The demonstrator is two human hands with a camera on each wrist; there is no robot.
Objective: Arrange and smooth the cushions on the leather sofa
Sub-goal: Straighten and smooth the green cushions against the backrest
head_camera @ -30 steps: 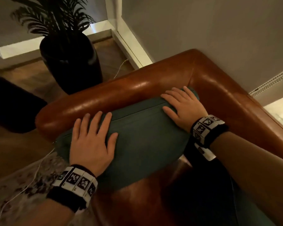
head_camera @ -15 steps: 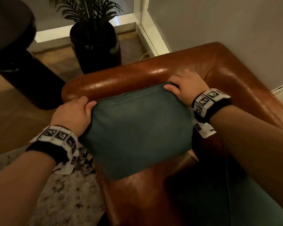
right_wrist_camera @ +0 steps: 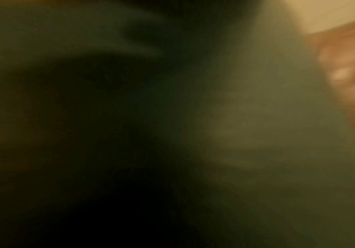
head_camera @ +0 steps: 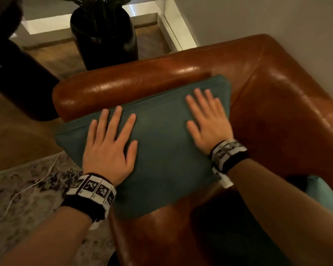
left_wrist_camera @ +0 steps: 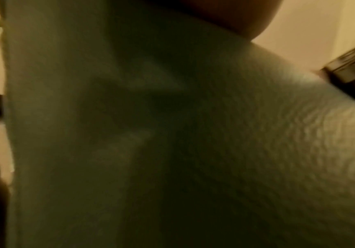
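A teal cushion (head_camera: 161,143) leans against the arm of the brown leather sofa (head_camera: 277,104), in its corner. My left hand (head_camera: 112,143) lies flat on the cushion's left half with fingers spread and straight. My right hand (head_camera: 208,120) lies flat on its right half, fingers pointing towards the armrest. Both wrist views are dim and blurred; the left wrist view is filled with the cushion's fabric (left_wrist_camera: 193,134), and so is the right wrist view (right_wrist_camera: 257,117).
A black planter (head_camera: 104,39) with a palm stands on the wood floor behind the armrest. A dark round piece of furniture (head_camera: 17,77) is at the left. A patterned rug (head_camera: 27,189) with a white cable (head_camera: 33,181) lies beside the sofa. A second teal cushion (head_camera: 319,191) shows at the right.
Half a second ago both hands gripped the cushion's top corners with curled fingers. Now they lie flat on its face, and the cushion rests against the armrest.
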